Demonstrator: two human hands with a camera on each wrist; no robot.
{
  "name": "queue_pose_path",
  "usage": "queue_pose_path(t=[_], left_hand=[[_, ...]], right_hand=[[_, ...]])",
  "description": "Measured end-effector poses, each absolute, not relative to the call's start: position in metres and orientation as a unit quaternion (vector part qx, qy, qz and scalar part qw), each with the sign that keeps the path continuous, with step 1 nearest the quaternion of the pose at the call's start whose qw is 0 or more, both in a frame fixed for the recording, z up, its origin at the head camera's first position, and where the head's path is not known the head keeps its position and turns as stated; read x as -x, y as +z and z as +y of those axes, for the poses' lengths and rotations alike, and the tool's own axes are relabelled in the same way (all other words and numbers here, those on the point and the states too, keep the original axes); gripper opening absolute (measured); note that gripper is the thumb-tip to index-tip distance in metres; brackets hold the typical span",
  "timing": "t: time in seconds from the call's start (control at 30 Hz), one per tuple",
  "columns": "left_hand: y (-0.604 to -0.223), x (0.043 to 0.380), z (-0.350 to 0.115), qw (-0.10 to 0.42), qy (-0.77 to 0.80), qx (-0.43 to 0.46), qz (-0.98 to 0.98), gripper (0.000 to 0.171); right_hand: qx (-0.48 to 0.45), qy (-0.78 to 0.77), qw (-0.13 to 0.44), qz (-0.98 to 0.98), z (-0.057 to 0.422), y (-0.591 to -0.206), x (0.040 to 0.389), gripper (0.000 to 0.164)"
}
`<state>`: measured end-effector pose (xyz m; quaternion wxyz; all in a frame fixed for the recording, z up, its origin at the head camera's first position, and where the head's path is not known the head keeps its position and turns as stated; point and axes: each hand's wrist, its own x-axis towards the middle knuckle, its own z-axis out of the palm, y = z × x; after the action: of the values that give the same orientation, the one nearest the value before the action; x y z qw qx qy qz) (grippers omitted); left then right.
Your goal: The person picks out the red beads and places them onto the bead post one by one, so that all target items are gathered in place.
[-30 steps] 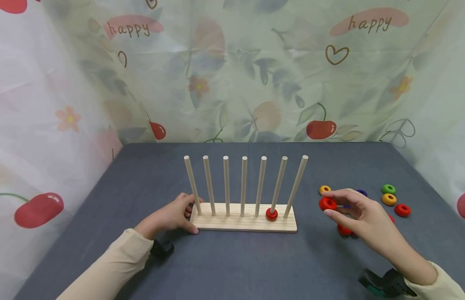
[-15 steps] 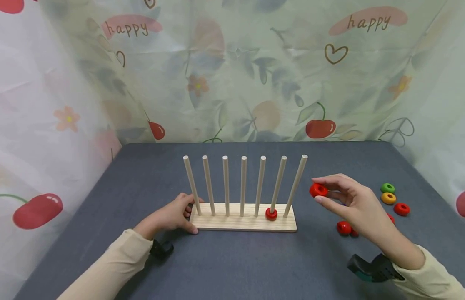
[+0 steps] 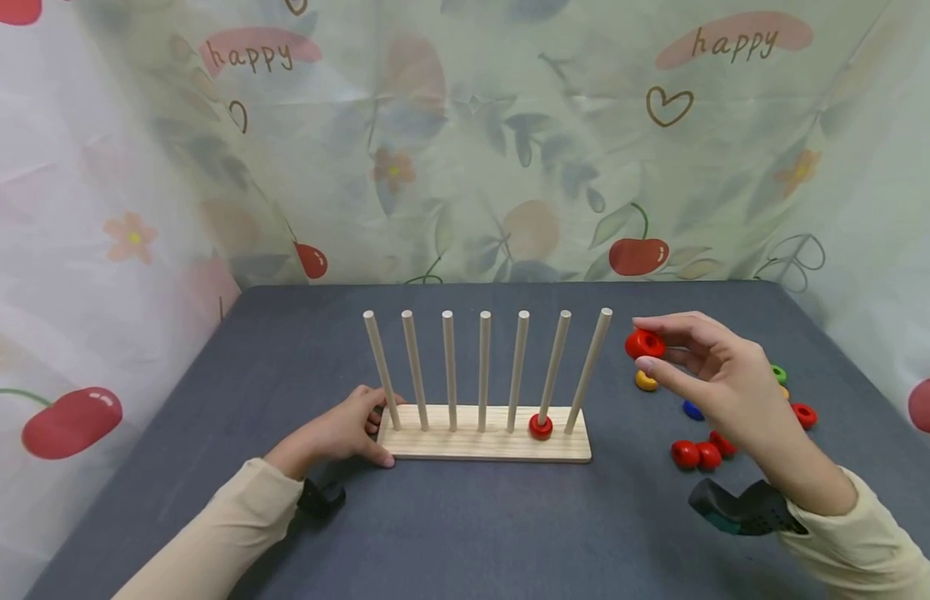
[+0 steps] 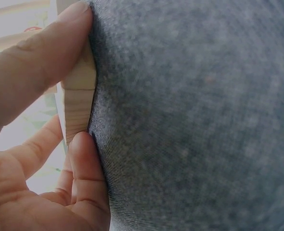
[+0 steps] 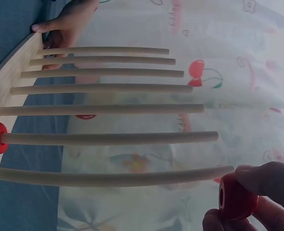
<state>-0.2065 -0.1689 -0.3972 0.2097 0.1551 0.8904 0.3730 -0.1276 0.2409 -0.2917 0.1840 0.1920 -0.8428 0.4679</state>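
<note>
1. Around the middle of the worktop [image 3: 465, 525], between its left and right edges: wooden rack [image 3: 483, 447], a flat pale base carrying seven pegs in a row.
2. One red ring [image 3: 541, 432] sits on the sixth peg [image 3: 556, 358], counting from the worktop's left edge; it is right down at the base.
3. Left hand [image 3: 343, 429]: grips the rack's left end, thumb on the near long side, fingers round the end. Left wrist view shows thumb and a fingertip against the wood, base flat on the dark grey surface.
4. Right hand [image 3: 727, 383]: raised, pinching a second red ring [image 3: 637, 346] between thumb and fingers. Held ring is just beside the upper end of the seventh peg [image 3: 589, 371], on the side of the worktop's right edge. Contact with the peg: cannot tell.
5. Loose towards the worktop's right edge: yellow ring [image 3: 647, 382], blue ring [image 3: 692, 409], three red rings [image 3: 709, 456] bunched together, and a lone red ring [image 3: 804, 415] farther right. Green ring [image 3: 778, 374] and another yellow ring [image 3: 783, 392] partly hidden by the right hand.
6. Cream sleeves [image 3: 232, 517]; dark wrist devices [image 3: 742, 510].
7. Beyond the worktop's far edge: printed cloth [image 3: 465, 167] with cherries, hearts and "happy".
</note>
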Motion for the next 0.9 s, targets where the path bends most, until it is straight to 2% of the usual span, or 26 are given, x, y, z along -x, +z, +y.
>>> queue_pose_path(t=[0.9], left_hand=[[-0.397,0.206,-0.170,0.212,0.377,-0.161,0.887,0.076]], right_hand=[[-0.227,0.537,0.194,-0.789,0.225,-0.266,0.142,0.038]])
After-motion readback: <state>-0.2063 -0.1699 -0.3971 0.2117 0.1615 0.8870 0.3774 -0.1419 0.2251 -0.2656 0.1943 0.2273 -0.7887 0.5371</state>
